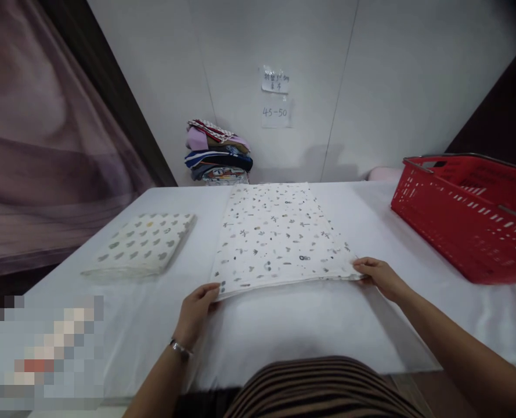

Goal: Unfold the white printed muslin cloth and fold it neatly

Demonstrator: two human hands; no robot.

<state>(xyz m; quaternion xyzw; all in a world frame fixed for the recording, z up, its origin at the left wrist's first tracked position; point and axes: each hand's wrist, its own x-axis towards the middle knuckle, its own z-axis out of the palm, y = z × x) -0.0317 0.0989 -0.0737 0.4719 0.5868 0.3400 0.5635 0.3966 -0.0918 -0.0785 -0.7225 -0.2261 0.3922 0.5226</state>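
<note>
A white cloth with small grey and dark prints (277, 235) lies folded flat on the white table (310, 325), reaching from the near middle toward the wall. My left hand (197, 310) pinches its near left corner. My right hand (377, 276) pinches its near right corner. Both corners rest on or just above the table surface.
A smaller folded cloth with grey-green prints (142, 249) lies to the left. A pile of folded colourful fabrics (217, 154) stands against the back wall. A red plastic basket (471, 215) sits at the right. Two paper notes (275, 96) hang on the wall.
</note>
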